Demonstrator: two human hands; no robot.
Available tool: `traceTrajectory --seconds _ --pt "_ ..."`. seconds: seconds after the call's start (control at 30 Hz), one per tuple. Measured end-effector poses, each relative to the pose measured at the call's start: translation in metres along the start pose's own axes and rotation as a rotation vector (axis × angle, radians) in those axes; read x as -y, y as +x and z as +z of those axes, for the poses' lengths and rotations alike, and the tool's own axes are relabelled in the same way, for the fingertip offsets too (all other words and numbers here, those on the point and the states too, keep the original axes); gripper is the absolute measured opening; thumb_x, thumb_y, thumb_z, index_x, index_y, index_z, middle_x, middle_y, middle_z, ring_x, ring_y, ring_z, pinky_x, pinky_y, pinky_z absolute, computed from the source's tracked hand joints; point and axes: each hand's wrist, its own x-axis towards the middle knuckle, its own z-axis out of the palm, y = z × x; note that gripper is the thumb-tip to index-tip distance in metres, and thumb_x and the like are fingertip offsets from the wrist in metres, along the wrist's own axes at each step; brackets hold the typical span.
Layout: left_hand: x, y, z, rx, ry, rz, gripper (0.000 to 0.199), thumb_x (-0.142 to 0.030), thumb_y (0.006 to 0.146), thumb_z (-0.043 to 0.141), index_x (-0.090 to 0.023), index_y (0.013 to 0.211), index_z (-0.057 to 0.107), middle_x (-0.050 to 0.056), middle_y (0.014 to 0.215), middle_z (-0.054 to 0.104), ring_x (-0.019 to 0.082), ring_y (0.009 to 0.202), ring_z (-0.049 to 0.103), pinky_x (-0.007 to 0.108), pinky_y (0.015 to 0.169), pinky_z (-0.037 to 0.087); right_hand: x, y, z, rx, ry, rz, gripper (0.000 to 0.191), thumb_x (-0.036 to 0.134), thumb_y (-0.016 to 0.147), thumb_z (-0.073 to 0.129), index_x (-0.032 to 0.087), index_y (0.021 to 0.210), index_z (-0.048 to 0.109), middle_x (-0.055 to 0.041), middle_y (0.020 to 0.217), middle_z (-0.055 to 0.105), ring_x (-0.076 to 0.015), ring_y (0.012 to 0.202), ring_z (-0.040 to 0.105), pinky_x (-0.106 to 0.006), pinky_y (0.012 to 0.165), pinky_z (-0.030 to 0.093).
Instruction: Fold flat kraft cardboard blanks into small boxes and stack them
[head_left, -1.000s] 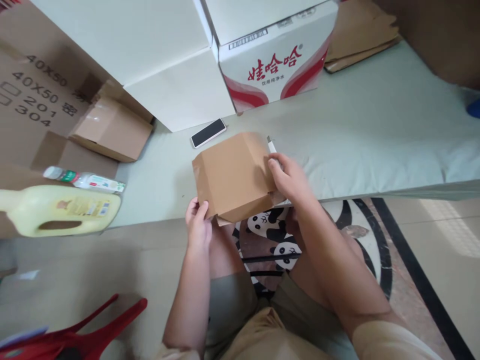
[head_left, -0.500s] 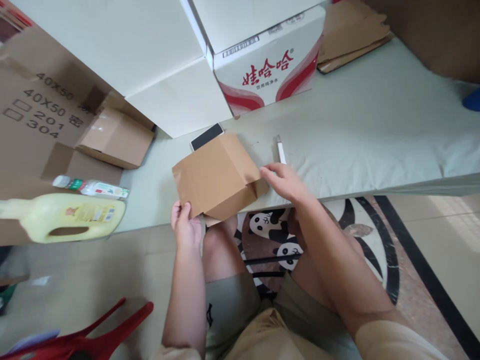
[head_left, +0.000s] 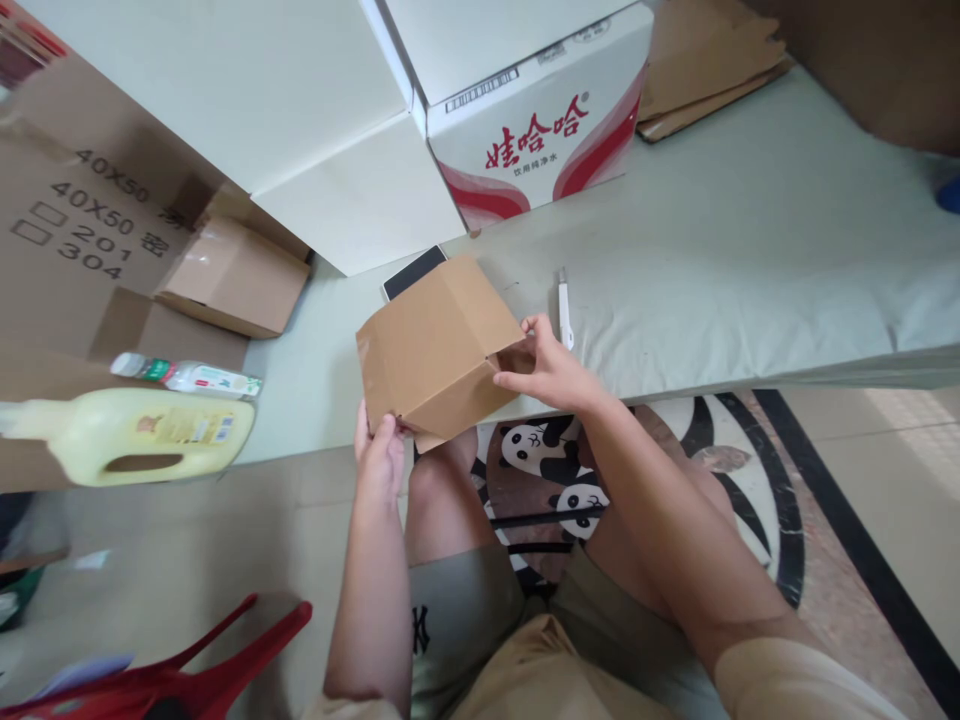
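Observation:
A brown cardboard box point(head_left: 435, 345) with flaps spread out is held over the front edge of the pale covered surface. My left hand point(head_left: 381, 455) grips its lower left corner, thumb on top and fingers behind the cardboard. At the box's right end, my right hand point(head_left: 544, 365) has its thumb and fingers around a side flap by the opening. A white utility knife point(head_left: 564, 310) lies just beyond my right hand. Partly hidden behind the box is a dark flat device with a white edge point(head_left: 414, 273).
A white and red carton point(head_left: 540, 150) stands at the back. At left are a small taped box point(head_left: 236, 275), a clear bottle point(head_left: 191, 377) and a yellow jug point(head_left: 150, 435). Flattened cardboard point(head_left: 705, 70) lies back right, a red object point(head_left: 225, 660) lower left.
The box has turned slightly and shifted a little to the right. My right hand has moved from the corner onto the right flap, and more of the knife now shows.

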Motion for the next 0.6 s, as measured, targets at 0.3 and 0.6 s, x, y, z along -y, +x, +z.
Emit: traceTrajectory --seconds 0.3,0.6 --pt "0.001 0.001 -0.009 0.003 0.036 -0.067 0.064 -0.044 0.057 0.098 -0.032 0.115 0.073 0.004 0.117 0.076 0.016 0.096 0.072 0.024 0.080 0.056 0.005 -0.002 0.003 0.040 -0.070 0.071 0.065 0.045 0.071 0.074 0.026 0.112 0.027 -0.0072 0.111 0.063 -0.0267 0.103 0.064 -0.043 0.091 0.049" --pt "-0.002 -0.004 0.001 -0.059 0.035 -0.050 0.057 -0.042 0.052 0.098 -0.028 0.102 0.075 0.003 0.107 0.077 0.016 0.087 0.071 0.023 0.073 0.055 0.017 -0.003 0.005 -0.252 -0.218 0.065 0.043 0.057 0.074 0.068 0.024 0.083 0.042 0.0007 0.081 0.056 -0.0174 0.078 0.053 -0.031 0.069 0.037"
